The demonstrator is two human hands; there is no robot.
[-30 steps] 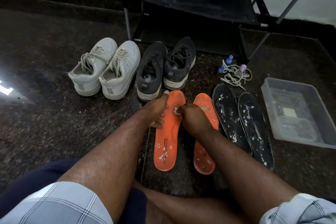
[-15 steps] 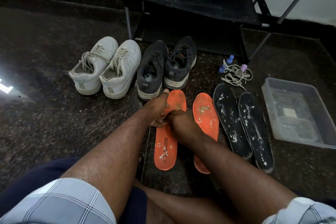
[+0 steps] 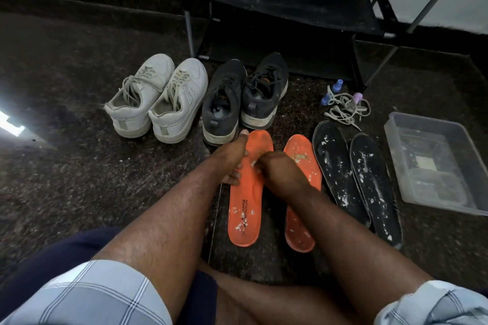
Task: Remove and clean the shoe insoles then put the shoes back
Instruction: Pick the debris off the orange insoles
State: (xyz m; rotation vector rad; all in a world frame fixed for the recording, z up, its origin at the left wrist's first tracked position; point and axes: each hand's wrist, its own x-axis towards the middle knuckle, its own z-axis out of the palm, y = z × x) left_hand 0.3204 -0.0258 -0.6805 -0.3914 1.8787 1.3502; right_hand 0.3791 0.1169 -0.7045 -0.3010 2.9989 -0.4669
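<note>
Two orange insoles lie on the dark floor, both flecked with white residue. My left hand (image 3: 232, 158) grips the left orange insole (image 3: 245, 208) by its left edge, thumb up near the toe and fingers curled under. My right hand (image 3: 276, 170) is curled over the same insole's forefoot and pinches a small whitish wad (image 3: 254, 163) against it. The right orange insole (image 3: 301, 149) lies beside it, partly under my right forearm. Two black insoles (image 3: 335, 166) (image 3: 375, 187), also speckled white, lie to the right. White sneakers (image 3: 155, 97) and dark sneakers (image 3: 245, 95) stand behind.
A clear plastic tub (image 3: 433, 163) sits at the far right. Loose laces (image 3: 346, 109) and small bottles lie near the leg of a black shoe rack (image 3: 285, 8) against the wall. My knees and shorts fill the bottom of the view.
My right hand slid left and toward me across the left orange insole's forefoot, uncovering more of the right orange insole. My left hand kept its grip.
</note>
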